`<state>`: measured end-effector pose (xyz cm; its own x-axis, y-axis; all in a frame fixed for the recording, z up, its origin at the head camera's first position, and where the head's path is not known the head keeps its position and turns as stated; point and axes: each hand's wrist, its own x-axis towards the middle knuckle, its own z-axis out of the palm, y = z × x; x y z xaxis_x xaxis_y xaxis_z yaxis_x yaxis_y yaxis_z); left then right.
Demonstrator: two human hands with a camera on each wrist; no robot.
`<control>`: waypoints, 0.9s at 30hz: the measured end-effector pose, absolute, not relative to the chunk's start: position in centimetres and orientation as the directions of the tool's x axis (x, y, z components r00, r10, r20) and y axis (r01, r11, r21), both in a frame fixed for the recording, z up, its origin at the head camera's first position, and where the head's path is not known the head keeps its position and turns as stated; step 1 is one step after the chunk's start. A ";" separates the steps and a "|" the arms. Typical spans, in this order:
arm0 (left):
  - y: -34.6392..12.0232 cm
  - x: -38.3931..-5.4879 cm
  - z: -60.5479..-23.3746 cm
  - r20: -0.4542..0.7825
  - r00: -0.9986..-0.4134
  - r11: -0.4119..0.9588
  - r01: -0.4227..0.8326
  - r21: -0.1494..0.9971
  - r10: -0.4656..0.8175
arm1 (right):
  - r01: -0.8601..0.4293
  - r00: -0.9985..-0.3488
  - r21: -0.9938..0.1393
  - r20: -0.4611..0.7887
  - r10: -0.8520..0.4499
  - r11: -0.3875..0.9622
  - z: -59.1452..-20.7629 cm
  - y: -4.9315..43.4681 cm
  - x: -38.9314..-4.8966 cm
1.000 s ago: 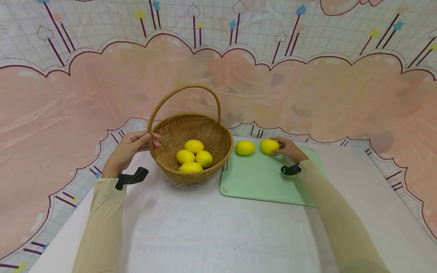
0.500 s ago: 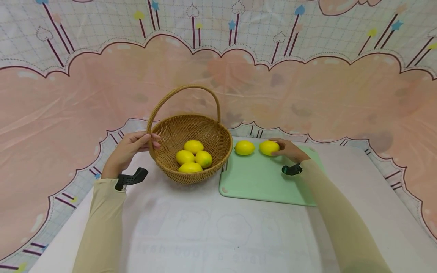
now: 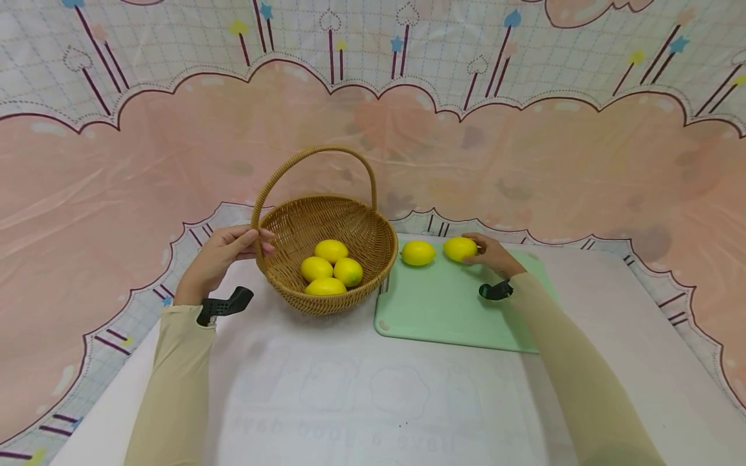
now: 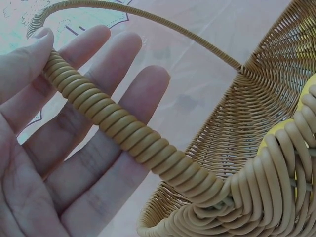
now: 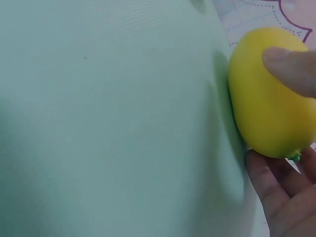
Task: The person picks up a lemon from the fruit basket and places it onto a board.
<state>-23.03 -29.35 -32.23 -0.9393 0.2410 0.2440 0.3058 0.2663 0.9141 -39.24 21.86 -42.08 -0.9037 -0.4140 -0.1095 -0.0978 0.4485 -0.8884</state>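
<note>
My left hand (image 3: pixel 224 252) holds the side of a wicker basket's handle (image 4: pixel 108 116), thumb on one side and fingers behind it in the left wrist view. The wicker basket (image 3: pixel 384 236) tips toward me, with several yellow lemons (image 3: pixel 317 268) lying inside. At the right, my right hand (image 3: pixel 492 254) grips another lemon (image 3: pixel 459 249) at the far side of a pale green cutting board (image 3: pixel 449 304). In the right wrist view, the thumb (image 5: pixel 291 69) lies over this lemon and the fingers are around its green-tipped end. One more lemon (image 3: pixel 418 253) lies on the board, left of the held one.
Both stand on a white table cover (image 3: pixel 373 401) with faint printing. Behind rises a pink and white patterned cloth backdrop (image 3: pixel 443 162). The basket's right side comes close to the board's left edge.
</note>
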 end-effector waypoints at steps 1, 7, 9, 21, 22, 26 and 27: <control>-29.4 -23.0 -32.2 0.244 -0.939 0.267 0.306 0.914 0.241 | -0.098 -0.906 -0.887 -0.108 -0.408 0.452 -42.1 21.8 -39.2; -29.4 -23.1 -32.3 0.241 -0.940 0.279 0.304 0.911 0.240 | -0.102 -0.907 -0.880 -0.110 -0.407 0.465 -42.2 21.9 -39.4; -29.4 -23.2 -32.3 0.241 -0.940 0.282 0.306 0.909 0.241 | -0.106 -0.897 -0.883 -0.113 -0.427 0.457 -42.2 21.9 -39.4; -29.4 -23.2 -32.3 0.262 -0.928 0.212 0.320 0.923 0.263 | -0.118 -0.853 -0.889 -0.137 -0.504 0.442 -41.9 22.2 -39.3; -29.4 -23.2 -32.3 0.263 -0.927 0.210 0.322 0.923 0.266 | -0.120 -0.854 -0.888 -0.136 -0.502 0.444 -41.9 22.2 -39.3; -29.4 -23.3 -32.3 0.265 -0.926 0.216 0.326 0.920 0.267 | -0.126 -0.861 -0.882 -0.130 -0.492 0.454 -42.1 22.1 -39.5; -29.4 -23.2 -32.3 0.265 -0.927 0.221 0.326 0.919 0.266 | -0.131 -0.862 -0.879 -0.128 -0.490 0.459 -42.2 22.1 -39.5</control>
